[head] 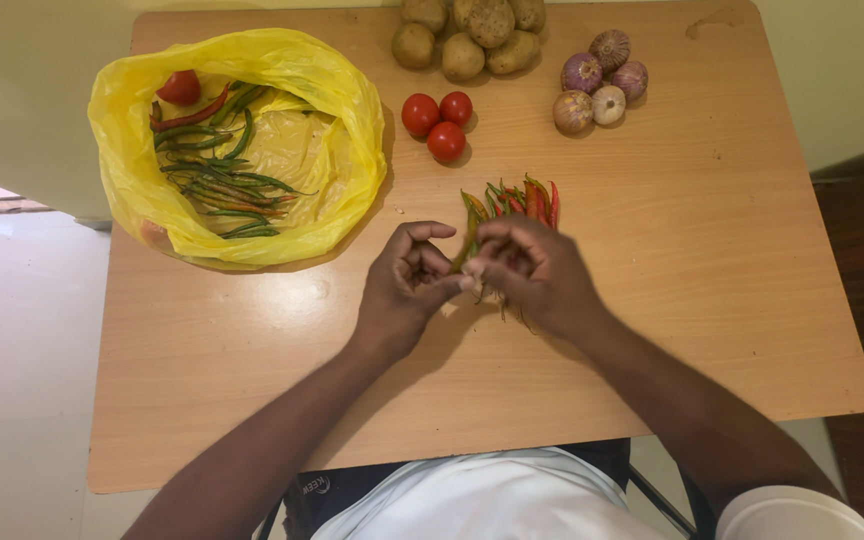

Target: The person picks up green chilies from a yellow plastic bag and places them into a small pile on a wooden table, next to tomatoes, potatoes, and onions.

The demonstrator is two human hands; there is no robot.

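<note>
Centrally, left hand (pixel 407 285) and right hand (pixel 532 270) meet, fingers pinched on a chilli (pixel 464 255) over the chilli pile (pixel 517 200) mid-frame on the bench (pixel 712 260); yellow bag (pixel 332 90) upper left.

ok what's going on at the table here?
A person works both hands over a small pile of chillies at the table's middle. The left hand and right hand meet fingertip to fingertip on one chilli. More chillies lie in the yellow bag; tomatoes, potatoes and onions sit beyond.

Both hands (pixel 472 275) pinch chillies (pixel 512 205) beside yellow bag (pixel 132 180) on table (pixel 732 260)
</note>
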